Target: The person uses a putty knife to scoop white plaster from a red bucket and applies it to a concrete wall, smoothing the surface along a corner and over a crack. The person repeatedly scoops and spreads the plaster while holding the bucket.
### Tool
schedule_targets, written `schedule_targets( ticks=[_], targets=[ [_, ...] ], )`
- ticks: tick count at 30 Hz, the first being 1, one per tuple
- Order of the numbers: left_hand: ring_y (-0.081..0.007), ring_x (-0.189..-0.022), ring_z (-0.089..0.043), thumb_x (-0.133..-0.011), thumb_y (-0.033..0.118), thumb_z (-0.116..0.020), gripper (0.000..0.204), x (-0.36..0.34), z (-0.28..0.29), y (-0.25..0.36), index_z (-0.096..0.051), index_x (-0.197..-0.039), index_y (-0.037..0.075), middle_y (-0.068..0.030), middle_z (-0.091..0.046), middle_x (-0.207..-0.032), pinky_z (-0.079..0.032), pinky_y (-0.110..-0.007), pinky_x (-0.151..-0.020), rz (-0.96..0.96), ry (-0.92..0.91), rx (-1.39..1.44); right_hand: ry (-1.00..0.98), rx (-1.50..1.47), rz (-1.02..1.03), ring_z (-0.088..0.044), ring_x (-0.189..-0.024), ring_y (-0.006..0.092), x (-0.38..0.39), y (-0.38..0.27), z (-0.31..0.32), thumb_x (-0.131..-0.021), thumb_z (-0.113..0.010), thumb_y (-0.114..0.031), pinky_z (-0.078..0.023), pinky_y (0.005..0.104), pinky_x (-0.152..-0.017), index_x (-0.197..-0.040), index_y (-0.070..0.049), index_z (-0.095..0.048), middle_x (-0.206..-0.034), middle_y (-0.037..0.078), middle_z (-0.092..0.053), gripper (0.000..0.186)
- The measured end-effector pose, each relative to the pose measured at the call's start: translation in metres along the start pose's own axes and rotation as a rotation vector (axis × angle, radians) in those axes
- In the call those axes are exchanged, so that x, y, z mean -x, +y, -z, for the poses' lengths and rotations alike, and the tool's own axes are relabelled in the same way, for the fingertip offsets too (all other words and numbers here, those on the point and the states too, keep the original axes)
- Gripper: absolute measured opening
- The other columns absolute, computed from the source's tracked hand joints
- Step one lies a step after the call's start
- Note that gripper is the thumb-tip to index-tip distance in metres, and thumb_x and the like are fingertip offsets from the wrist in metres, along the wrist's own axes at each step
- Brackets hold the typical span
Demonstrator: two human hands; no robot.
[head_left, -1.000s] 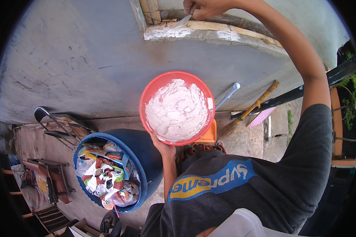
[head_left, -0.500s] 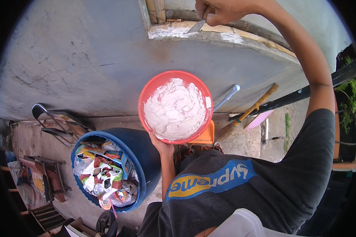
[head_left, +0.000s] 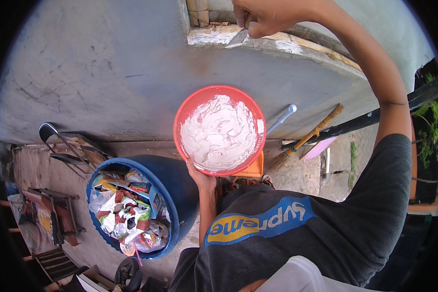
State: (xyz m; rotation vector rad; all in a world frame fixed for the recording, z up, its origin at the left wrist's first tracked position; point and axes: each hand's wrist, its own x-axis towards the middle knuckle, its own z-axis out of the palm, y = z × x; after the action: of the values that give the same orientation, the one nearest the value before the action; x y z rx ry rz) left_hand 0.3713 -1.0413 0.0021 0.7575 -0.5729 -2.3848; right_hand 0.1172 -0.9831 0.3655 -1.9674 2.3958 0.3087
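My left hand grips the near rim of a red plastic basin, its thumb over the edge and its fingers hidden underneath. Thick pale pinkish-white paste is smeared across the inside of the basin. Up at the window ledge, my right hand is closed around a putty knife. The knife's metal blade points down and left, at the ledge's front edge. White patches of paste coat parts of the ledge to the left and right of the blade.
A blue barrel full of rubbish stands at the lower left. Behind it lies a metal-framed chair. Against the grey wall lean a broom and a light-blue handle. An orange dustpan sits below the basin.
The putty knife and my right hand have shifted slightly left and down, bringing the blade to the ledge's front edge. The basin has moved a little to the right in view.
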Motion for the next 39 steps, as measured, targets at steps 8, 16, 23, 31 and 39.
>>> schedule_targets(
  ticks=[8,16,23,31,39],
  targets=[
    [-0.0296,-0.12,-0.05,-0.09,0.033,-0.046,0.058,0.002,-0.006,0.002,-0.037,-0.136,0.0,-0.016,-0.049,-0.133,-0.041,-0.041,-0.1,-0.028,0.007,0.011,0.04,0.033,-0.056,-0.055,-0.055,0.0366,-0.009,0.008,-0.004,-0.062,-0.06,-0.008,-0.042,0.0433,-0.054,-0.063,0.008,-0.059,-0.058,0.025,-0.054,0.016],
    [-0.0297,-0.119,-0.051,-0.09,0.034,-0.045,0.057,0.006,0.001,0.007,-0.038,-0.135,-0.001,-0.0163,-0.05,-0.131,-0.042,-0.041,-0.099,-0.08,0.064,0.005,-0.02,-0.02,-0.055,-0.056,-0.055,0.0352,-0.007,-0.004,0.022,-0.061,-0.062,-0.009,-0.043,0.0433,-0.055,-0.066,0.006,-0.061,-0.06,0.025,-0.056,0.017],
    [-0.0295,-0.12,-0.051,-0.09,0.034,-0.045,0.057,0.006,0.001,0.01,-0.038,-0.135,0.0,-0.0161,-0.05,-0.132,-0.042,-0.041,-0.1,-0.078,0.052,0.031,0.015,0.071,0.021,-0.054,-0.053,0.0345,-0.021,0.004,0.004,-0.06,-0.062,-0.011,-0.041,0.0437,-0.052,-0.064,0.007,-0.059,-0.058,0.025,-0.054,0.018],
    [-0.0296,-0.12,-0.051,-0.09,0.034,-0.045,0.058,0.006,0.002,0.009,-0.036,-0.136,0.001,-0.016,-0.049,-0.133,-0.042,-0.041,-0.099,-0.105,0.07,0.005,0.086,0.088,0.053,-0.055,-0.053,0.0373,-0.038,0.001,0.008,-0.06,-0.063,-0.012,-0.041,0.0445,-0.051,-0.061,0.007,-0.057,-0.057,0.026,-0.052,0.02],
    [-0.0293,-0.119,-0.051,-0.09,0.034,-0.045,0.057,0.001,0.005,0.01,-0.037,-0.135,0.0,-0.0158,-0.05,-0.131,-0.042,-0.041,-0.099,-0.113,0.069,0.02,-0.042,0.026,0.062,-0.055,-0.052,0.0334,-0.035,-0.007,0.017,-0.062,-0.062,-0.012,-0.041,0.0423,-0.05,-0.061,0.007,-0.056,-0.055,0.024,-0.053,0.02]
  ],
)
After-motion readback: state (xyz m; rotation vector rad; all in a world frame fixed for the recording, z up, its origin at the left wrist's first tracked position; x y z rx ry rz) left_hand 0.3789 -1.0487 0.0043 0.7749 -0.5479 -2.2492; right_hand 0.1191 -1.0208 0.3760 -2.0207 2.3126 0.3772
